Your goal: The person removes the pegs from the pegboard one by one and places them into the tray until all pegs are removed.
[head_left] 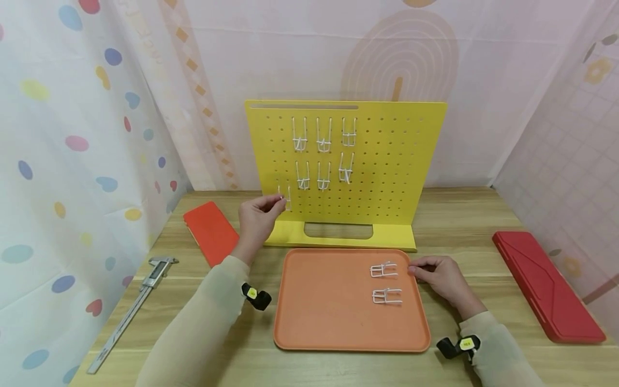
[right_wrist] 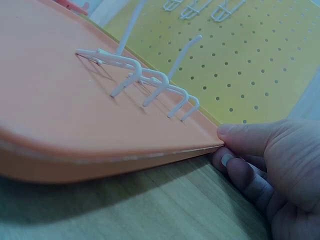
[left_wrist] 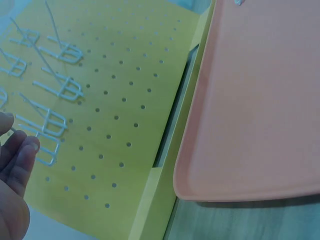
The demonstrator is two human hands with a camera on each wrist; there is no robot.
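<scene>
Near the lower left of the yellow pegboard [head_left: 387,207], my left hand [head_left: 258,220] pinches a white wire pegboard hook [left_wrist: 49,163] by its front. Its two prongs stand upright against the board; whether they sit in the holes I cannot tell. Several similar hooks [head_left: 323,142] hang on the board in two rows above. My right hand [head_left: 442,277] grips the right rim of the orange tray [head_left: 329,306], thumb on top and fingers below in the right wrist view. Two more white hooks [head_left: 384,270] lie at the tray's right side.
On the left lie a red-orange notebook [head_left: 213,231], partly behind my left hand, and a digital caliper [head_left: 140,301]. A red case [head_left: 546,290] lies at the right table edge. Printed curtains [head_left: 300,48] hang behind and beside the wooden table [head_left: 464,215].
</scene>
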